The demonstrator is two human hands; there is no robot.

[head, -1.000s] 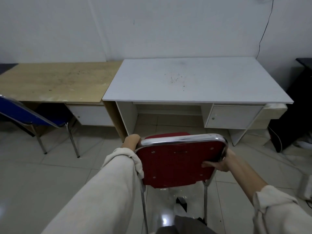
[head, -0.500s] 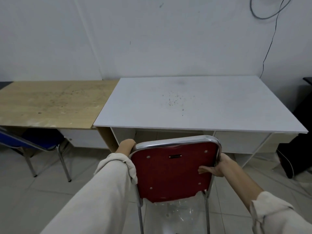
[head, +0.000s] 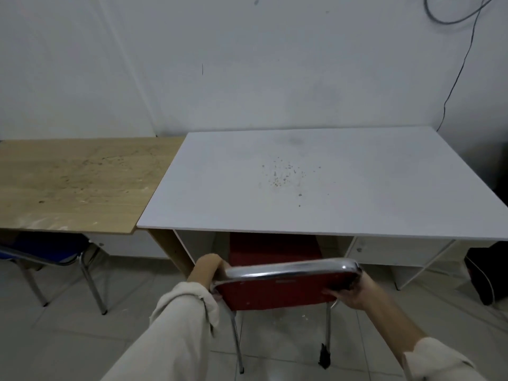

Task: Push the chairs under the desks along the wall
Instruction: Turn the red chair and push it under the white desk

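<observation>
A red chair with a chrome frame stands in front of the white desk, its seat partly under the desk's front edge. My left hand grips the backrest's left top corner. My right hand holds the backrest's right side. A blue chair with chrome legs sits at the left, its seat under the wooden desk. Both desks stand side by side against the white wall.
A black object with a white cable stands on the tiled floor right of the white desk. A dark cable hangs down the wall at the right. Crumbs dot the white desk's top. The white desk has a drawer unit at the right.
The red chair has moved forward, and its seat now reaches under the white desk. I have stepped closer to the desks. Both hands keep their hold on the backrest.
</observation>
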